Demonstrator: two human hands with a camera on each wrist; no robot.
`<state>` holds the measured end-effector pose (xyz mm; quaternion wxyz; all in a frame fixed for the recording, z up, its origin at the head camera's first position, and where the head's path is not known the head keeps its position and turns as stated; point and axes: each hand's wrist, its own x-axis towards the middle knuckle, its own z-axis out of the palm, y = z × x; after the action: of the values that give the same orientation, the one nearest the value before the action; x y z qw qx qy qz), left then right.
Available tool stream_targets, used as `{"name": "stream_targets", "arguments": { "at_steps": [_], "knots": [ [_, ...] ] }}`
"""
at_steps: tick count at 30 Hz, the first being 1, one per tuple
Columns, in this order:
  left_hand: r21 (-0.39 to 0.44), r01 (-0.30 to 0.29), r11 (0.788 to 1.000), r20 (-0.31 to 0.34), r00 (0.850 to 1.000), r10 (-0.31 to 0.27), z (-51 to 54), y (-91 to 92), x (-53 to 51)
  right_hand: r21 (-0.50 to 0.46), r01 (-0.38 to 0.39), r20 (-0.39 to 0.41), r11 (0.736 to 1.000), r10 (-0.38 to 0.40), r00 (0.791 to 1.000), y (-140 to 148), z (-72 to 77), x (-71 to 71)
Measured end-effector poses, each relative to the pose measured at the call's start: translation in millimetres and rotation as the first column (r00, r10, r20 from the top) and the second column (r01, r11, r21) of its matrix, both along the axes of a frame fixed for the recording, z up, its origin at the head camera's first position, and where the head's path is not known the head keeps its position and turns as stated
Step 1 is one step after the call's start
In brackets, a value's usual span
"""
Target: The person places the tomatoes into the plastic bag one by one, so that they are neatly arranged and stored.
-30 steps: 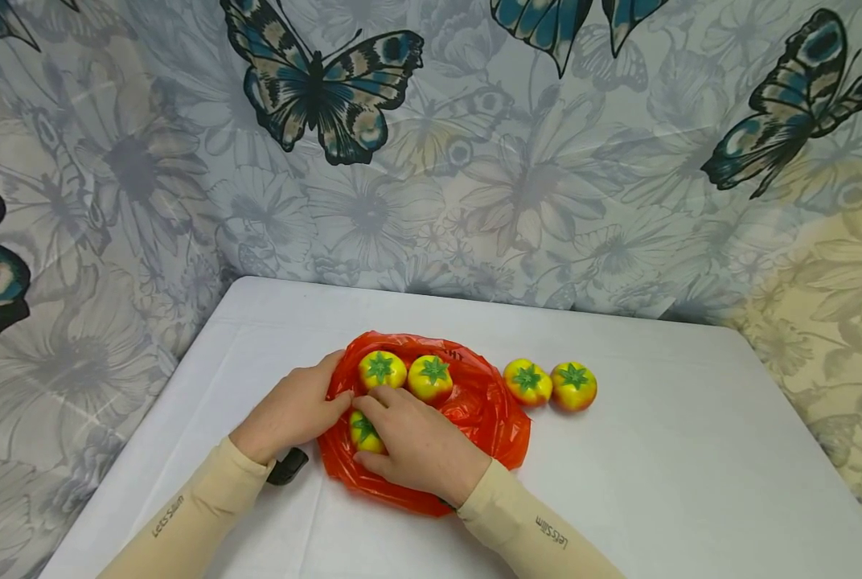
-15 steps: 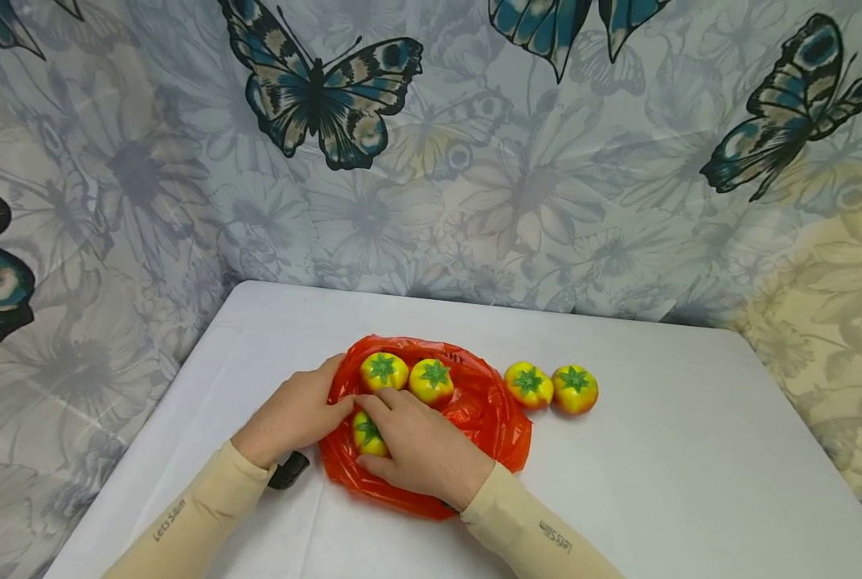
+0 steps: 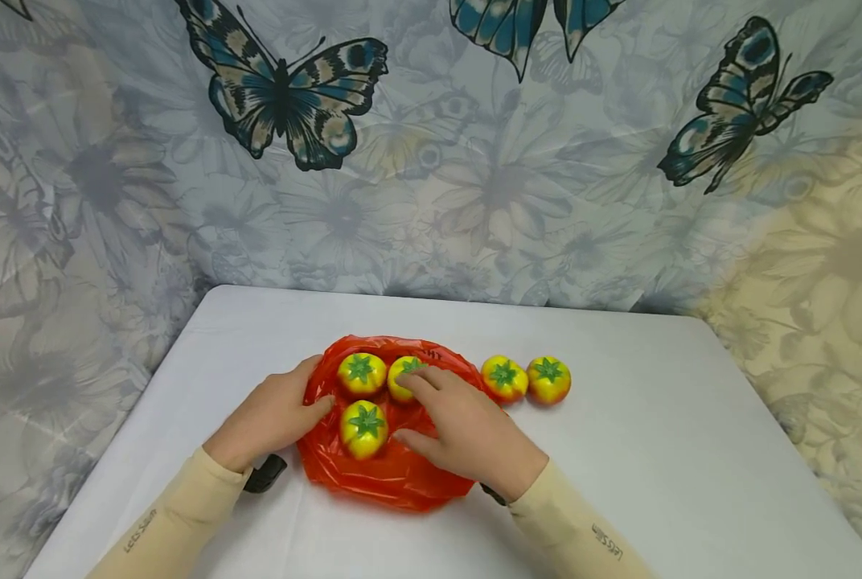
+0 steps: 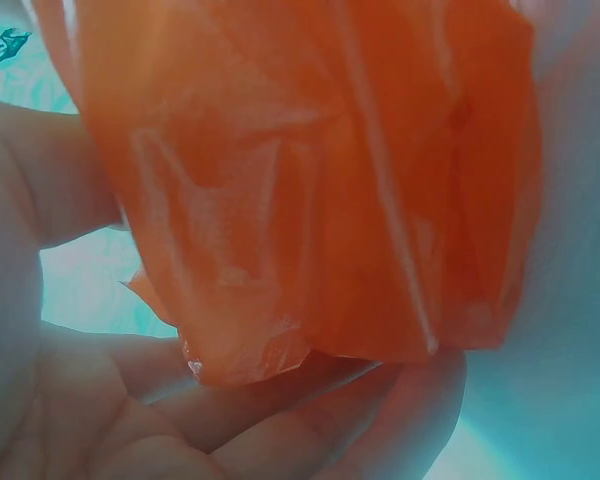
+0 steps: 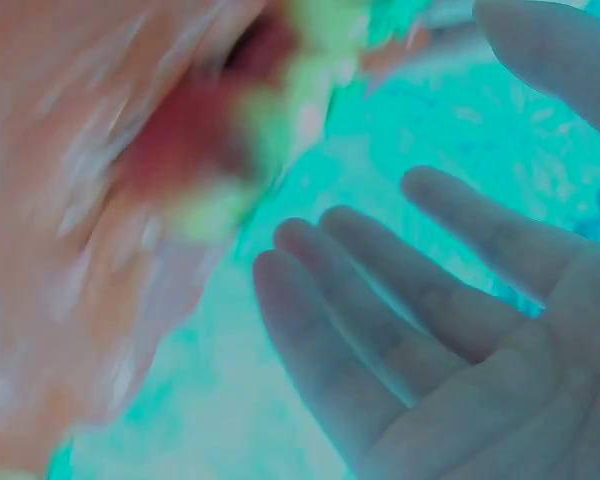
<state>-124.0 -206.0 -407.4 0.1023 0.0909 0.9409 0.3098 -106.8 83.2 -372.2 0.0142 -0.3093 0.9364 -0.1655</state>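
An open red plastic bag (image 3: 402, 482) lies on the white table with three yellow-red artificial tomatoes in it. One tomato (image 3: 362, 375) is at the back left, another tomato (image 3: 364, 429) in front of it. The third tomato (image 3: 399, 378) is partly hidden behind the fingers of my right hand (image 3: 470, 422). That hand hovers over the bag's right part, fingers spread and holding nothing; the right wrist view shows its bare palm (image 5: 500, 390). My left hand (image 3: 268, 418) holds the bag's left rim, thumb inside and fingers outside, as the left wrist view shows with the bag wall (image 4: 280, 220).
Two more tomatoes sit side by side right of the bag: a nearer tomato (image 3: 505, 379) close to its edge and a farther tomato (image 3: 549, 380). The white table (image 3: 662, 450) ends at a butterfly-print cloth backdrop (image 3: 503, 193).
My right hand has let go of the front-left tomato and moved right, uncovering it. My left hand stays on the bag's rim. The head view has shifted slightly.
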Motion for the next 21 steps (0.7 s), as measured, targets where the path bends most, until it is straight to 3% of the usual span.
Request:
{"name": "stream_targets", "arguments": {
  "at_steps": [5,10,17,21],
  "knots": [
    [-0.013,0.004,1.0,0.003,1.0,-0.004,1.2,0.1,1.1,-0.031,0.12,-0.06,0.992,-0.121,0.991,47,6.5,-6.8],
    [-0.02,0.007,1.0,-0.001,1.0,-0.007,1.4,-0.6,3.2,-0.04,0.204,-0.101,0.978,-0.207,0.973,90,1.6,-18.4],
    [-0.033,0.005,0.999,0.004,1.0,-0.005,1.4,1.2,2.8,-0.057,0.326,-0.034,0.944,-0.328,0.944,141,-7.1,-31.5],
    [-0.033,0.004,0.999,0.007,1.0,-0.004,2.1,2.8,2.0,-0.042,0.358,-0.001,0.933,-0.359,0.933,159,-10.4,-36.4]
  ]
}}
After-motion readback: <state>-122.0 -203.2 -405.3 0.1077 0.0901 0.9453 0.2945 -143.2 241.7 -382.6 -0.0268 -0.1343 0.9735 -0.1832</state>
